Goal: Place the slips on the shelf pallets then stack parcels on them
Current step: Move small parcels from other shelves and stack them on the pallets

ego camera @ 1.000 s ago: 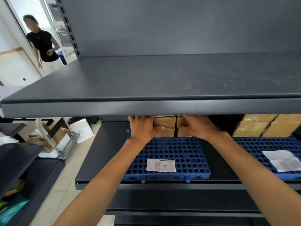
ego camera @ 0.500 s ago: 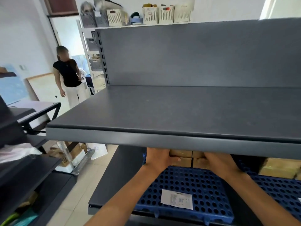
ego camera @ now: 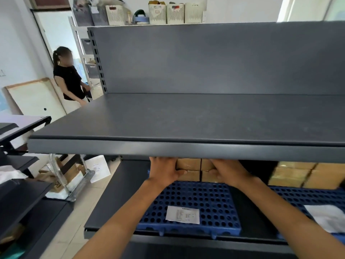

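A stack of brown cardboard parcels [ego camera: 192, 170] stands at the back of a blue perforated pallet [ego camera: 196, 200] on the lower dark shelf. My left hand [ego camera: 164, 171] presses the stack's left side and my right hand [ego camera: 227, 171] its right side; the upper shelf edge hides their fingertips. A white slip [ego camera: 183, 214] lies flat near the pallet's front. To the right, a second blue pallet [ego camera: 302, 197] carries more parcels [ego camera: 302, 174] and another white slip [ego camera: 328, 217].
An empty grey upper shelf [ego camera: 186, 116] juts out above my hands. A person in a black top [ego camera: 69, 79] stands at the left by a doorway. A cart with boxes [ego camera: 61, 180] sits on the floor at lower left. Bins [ego camera: 164, 13] line the shelving top.
My view has tilted upward, so the shelf and hands sit lower in frame. Both hands stay on the parcel stack. The person at left has turned and shifted slightly.
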A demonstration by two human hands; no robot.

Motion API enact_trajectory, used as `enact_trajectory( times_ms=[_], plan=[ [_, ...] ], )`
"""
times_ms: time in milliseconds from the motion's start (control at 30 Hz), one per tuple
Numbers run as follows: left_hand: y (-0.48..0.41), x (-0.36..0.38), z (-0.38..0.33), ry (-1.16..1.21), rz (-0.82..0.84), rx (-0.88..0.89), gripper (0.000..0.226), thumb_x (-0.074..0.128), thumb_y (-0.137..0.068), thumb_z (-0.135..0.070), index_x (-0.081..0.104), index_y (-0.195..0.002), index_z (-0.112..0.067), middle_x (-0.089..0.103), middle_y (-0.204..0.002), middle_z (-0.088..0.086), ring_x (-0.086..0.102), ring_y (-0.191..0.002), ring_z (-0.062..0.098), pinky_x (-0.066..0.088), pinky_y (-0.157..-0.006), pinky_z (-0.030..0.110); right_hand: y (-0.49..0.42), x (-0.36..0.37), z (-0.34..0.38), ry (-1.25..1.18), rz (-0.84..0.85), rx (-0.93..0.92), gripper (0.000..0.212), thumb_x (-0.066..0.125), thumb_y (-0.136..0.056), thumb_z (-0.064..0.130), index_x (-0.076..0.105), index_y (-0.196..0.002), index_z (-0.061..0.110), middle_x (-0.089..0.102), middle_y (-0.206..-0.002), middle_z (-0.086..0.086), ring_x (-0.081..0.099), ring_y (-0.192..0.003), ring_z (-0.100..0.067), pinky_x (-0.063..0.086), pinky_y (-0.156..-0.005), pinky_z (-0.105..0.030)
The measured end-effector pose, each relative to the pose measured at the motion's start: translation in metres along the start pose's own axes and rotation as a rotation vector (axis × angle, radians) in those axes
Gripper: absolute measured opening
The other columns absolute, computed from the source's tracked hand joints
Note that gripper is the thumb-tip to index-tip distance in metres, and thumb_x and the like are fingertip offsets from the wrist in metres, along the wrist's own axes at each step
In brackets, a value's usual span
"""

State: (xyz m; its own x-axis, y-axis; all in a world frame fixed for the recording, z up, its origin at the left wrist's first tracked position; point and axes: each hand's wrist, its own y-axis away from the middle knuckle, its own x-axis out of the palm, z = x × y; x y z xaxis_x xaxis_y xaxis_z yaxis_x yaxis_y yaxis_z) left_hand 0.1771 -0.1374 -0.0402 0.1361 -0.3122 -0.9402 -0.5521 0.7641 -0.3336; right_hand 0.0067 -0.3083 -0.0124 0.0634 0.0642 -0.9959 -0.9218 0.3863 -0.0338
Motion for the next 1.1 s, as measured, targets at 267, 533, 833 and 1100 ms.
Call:
enact_trajectory(
  times_ms=[267, 533, 833, 1100],
  plan=[
    [-0.001, 0.002, 0.001, -0.084, -0.035, 0.019, 0.075, 0.056, -0.072, -0.074, 0.042, -0.135, -0.035, 0.048, -0.142, -0.003, 0.039, -0.132, 0.031, 0.029, -0.1, 0.055, -0.002, 0.015, -0.003, 0.245, -0.184, -0.118, 0.089, 0.071, -0.082, 0.026, 0.014, -0.15, 0.018, 0.04, -0.147, -0.014, 0.043, -0.13, -0.037, 0.043, -0.101, -0.046],
    [0.003, -0.011, -0.003, -0.094, 0.03, 0.015, 0.088, 0.056, -0.075, -0.074, 0.021, -0.149, -0.04, 0.023, -0.155, 0.004, 0.02, -0.143, 0.034, 0.002, -0.108, 0.075, 0.003, 0.002, 0.004, 0.306, -0.178, -0.156, 0.098, 0.071, -0.079, 0.026, 0.007, -0.153, 0.022, 0.019, -0.157, -0.007, 0.021, -0.141, -0.034, 0.033, -0.11, -0.047],
    [0.008, -0.02, -0.025, -0.034, 0.001, 0.015, 0.102, 0.059, -0.073, -0.073, 0.011, -0.154, -0.032, 0.01, -0.162, 0.007, 0.003, -0.149, 0.034, -0.016, -0.107, 0.071, 0.034, -0.019, 0.008, 0.284, -0.279, -0.164, 0.096, 0.07, -0.081, 0.037, 0.011, -0.154, 0.016, 0.02, -0.159, -0.007, 0.015, -0.145, -0.029, 0.032, -0.109, -0.042],
    [0.009, -0.034, -0.124, 0.236, -0.174, 0.268, 0.097, 0.066, -0.078, -0.062, 0.017, -0.154, -0.029, 0.015, -0.162, 0.004, 0.003, -0.148, 0.026, 0.005, -0.116, 0.057, 0.101, -0.022, -0.035, 0.185, -0.453, -0.14, 0.095, 0.071, -0.081, 0.039, 0.016, -0.153, 0.011, 0.022, -0.159, -0.011, 0.011, -0.148, -0.029, 0.015, -0.12, -0.047]
  ],
)
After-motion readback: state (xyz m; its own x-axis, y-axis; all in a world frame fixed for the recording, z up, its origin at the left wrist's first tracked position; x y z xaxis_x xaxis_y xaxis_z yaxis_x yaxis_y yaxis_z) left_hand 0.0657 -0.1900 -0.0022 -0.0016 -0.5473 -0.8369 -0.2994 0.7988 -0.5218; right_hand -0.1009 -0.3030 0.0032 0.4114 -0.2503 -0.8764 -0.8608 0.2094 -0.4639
